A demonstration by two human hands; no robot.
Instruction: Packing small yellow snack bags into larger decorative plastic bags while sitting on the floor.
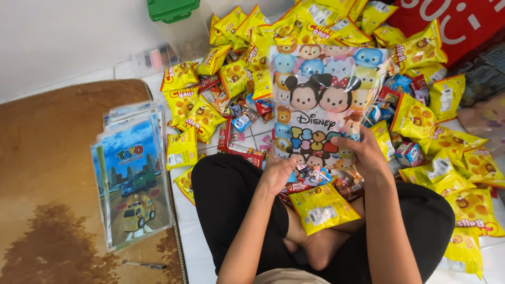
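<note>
1. Both hands hold a cartoon-printed gift bag (pixel 321 100) upright over the lap. Left hand (pixel 278 176) is curled on the bag's lower left corner; right hand (pixel 363 152) is closed on its lower right edge, thumb on the front.
2. Bag is held with the bottom towards the body and the far end up, probably so that what goes in slides down. Whether the top is open cannot be told.
3. Small sweets (pixel 310 176) show at the bag's lower edge, between the hands; inside or behind the bag is unclear.
4. One yellow snack packet (pixel 322 208) lies on the crossed legs just below the bag, close at hand.
5. Many more yellow snack packets (pixel 452 142) and small candy wrappers (pixel 239 118) are spread on the white floor (pixel 202 263) ahead and to the right, within arm's reach.
6. To the left, a stack of flat bus-printed bags (pixel 134 179) rests on a brown mat (pixel 47 173), apart from the snacks.
7. Green-lidded container (pixel 176 18) stands by the wall.
</note>
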